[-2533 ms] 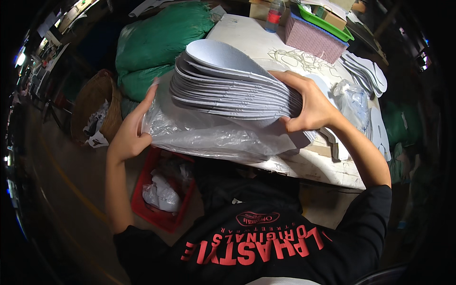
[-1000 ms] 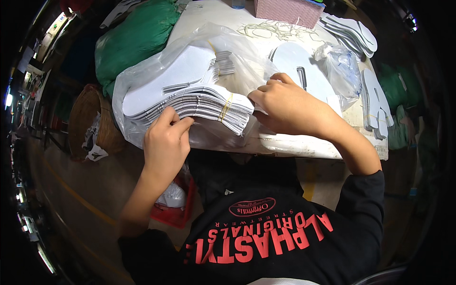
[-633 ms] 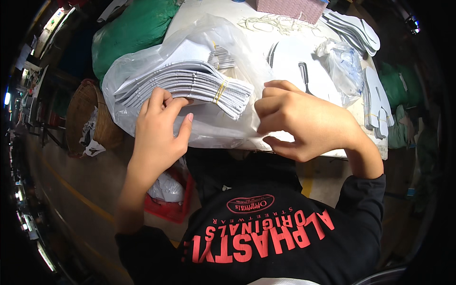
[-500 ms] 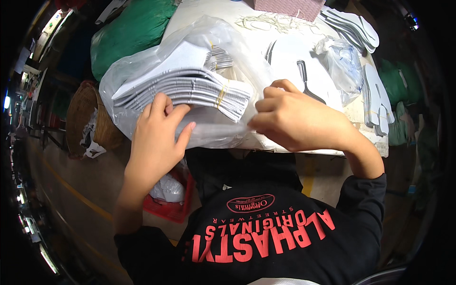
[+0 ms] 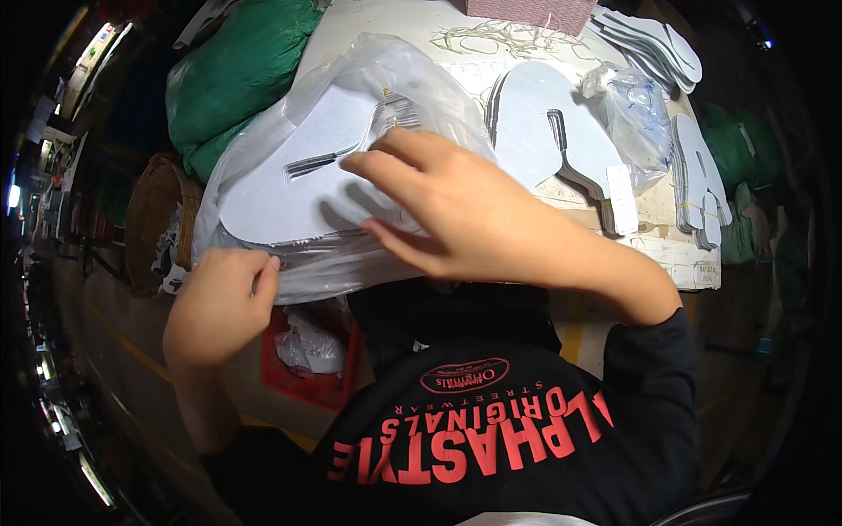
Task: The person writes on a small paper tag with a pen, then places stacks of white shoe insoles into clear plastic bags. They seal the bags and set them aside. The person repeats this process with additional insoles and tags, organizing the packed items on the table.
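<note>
A clear plastic bag lies on the near left part of the table, its mouth spread around a stack of white cut-out pieces. The stack lies flat, its top piece showing a rounded outline and a slot. My left hand is closed at the bag's near left edge, pinching the plastic. Over the stack's right part reaches my right hand, fingers apart and holding nothing; whether its fingertips touch the top piece I cannot tell. Behind it, more banded pieces show inside the bag, partly hidden.
Right of the bag lies another stack of white pieces, beside a crumpled plastic bag. More stacks line the table's right edge. A pink box stands at the back. Around the table are a green sack, a wicker basket and a red crate.
The banded stack has gone from tilted, edge-on, to lying flat in the bag. My left hand moved left and down onto the bag's edge; my right hand moved left over the stack and opened.
</note>
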`<state>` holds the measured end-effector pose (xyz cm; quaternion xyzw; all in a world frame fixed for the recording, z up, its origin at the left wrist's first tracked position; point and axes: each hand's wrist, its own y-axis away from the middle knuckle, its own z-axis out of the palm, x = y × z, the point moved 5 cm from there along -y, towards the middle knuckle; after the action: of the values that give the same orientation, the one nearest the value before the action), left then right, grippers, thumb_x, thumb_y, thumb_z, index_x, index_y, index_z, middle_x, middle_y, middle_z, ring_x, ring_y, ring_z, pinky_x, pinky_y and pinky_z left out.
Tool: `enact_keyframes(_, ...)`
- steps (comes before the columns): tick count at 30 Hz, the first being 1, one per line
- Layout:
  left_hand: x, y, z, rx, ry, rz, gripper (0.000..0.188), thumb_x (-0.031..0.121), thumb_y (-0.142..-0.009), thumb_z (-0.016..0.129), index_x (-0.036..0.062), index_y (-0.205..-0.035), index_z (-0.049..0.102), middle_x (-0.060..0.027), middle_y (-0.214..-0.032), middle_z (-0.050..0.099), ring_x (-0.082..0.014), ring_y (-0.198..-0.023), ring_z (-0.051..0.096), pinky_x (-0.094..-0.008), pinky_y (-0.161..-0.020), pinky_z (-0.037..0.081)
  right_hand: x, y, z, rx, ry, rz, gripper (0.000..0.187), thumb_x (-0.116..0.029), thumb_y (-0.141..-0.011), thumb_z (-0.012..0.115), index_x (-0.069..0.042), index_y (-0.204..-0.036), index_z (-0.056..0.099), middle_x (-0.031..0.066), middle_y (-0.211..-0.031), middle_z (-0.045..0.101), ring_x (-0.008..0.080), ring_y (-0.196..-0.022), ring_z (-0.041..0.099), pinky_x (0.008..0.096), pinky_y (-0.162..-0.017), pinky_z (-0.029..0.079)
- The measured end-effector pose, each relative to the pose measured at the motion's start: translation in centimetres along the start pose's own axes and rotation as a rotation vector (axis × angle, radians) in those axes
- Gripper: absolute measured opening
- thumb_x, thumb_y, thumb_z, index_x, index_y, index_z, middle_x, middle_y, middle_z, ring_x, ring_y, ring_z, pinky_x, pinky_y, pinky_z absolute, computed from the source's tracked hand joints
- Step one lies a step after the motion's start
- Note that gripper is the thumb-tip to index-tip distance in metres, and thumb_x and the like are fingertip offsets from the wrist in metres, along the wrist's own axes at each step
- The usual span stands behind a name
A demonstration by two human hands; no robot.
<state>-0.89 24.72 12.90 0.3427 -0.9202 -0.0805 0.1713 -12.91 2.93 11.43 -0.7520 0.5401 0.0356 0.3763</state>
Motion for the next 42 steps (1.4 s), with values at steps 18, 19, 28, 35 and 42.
enact_keyframes(18,-3.4,-4.5,-9.1,0.318,-0.430,-0.555,0.095,0.025,-0.097,0.078,0.0505,-0.171,0.024,-0.0179,-0.094,0.076,-0.0330,-0.084,0.077,-0.0479,-0.082,0.059,1.5,4.2,-2.1,-0.284,0.298,0.144,0.063,-0.041,-0.104,0.069,-0.011,-0.158,0.055,0.0215,-0.117,0.071,0.0353,-0.096,0.070,0.0456,-0.097,0.052)
enact_keyframes(19,-4.1,-4.4,-9.8,0.385,-0.404,-0.539,0.095,0.023,-0.097,0.078,0.0514,-0.171,0.024,-0.0173,-0.100,0.075,-0.0318,-0.084,0.076,-0.0472,-0.081,0.059,2.0,4.8,-4.5,-0.142,0.238,0.079,0.059,-0.038,-0.104,0.070,-0.011,-0.155,0.058,0.0200,-0.115,0.071,0.0343,-0.098,0.069,0.0448,-0.097,0.052)
enact_keyframes(28,-2.7,-7.5,-9.1,0.823,-1.003,-0.109,0.074,0.044,-0.098,0.077,0.0405,-0.165,0.045,-0.0068,-0.160,0.055,-0.0299,-0.120,0.073,-0.0590,-0.115,0.048,12.8,22.2,-13.0,0.216,0.440,1.178,0.056,-0.041,-0.108,0.067,0.012,-0.125,0.062,0.0250,-0.106,0.069,0.0322,-0.098,0.065,0.0399,-0.088,0.054)
enact_keyframes(35,-4.6,-12.7,-11.3,0.604,-0.939,-0.228,0.066,0.026,-0.088,0.081,0.0299,-0.151,0.061,-0.0002,-0.156,0.058,-0.0271,-0.134,0.064,-0.0601,-0.118,0.045,15.7,26.1,-11.0,0.141,0.085,1.238,0.059,-0.049,-0.107,0.068,0.010,-0.113,0.066,0.0176,-0.092,0.070,0.0229,-0.084,0.065,0.0385,-0.078,0.054)
enact_keyframes(42,1.6,-4.9,-14.4,0.757,-0.507,0.474,0.056,0.011,-0.085,0.072,0.0128,-0.141,0.070,-0.0127,-0.143,0.067,-0.0316,-0.128,0.068,-0.0451,-0.112,0.052,16.1,22.6,-11.4,0.120,-0.253,1.238,0.069,-0.052,-0.103,0.073,0.010,-0.131,0.068,0.0110,-0.105,0.076,0.0160,-0.093,0.068,0.0292,-0.084,0.056)
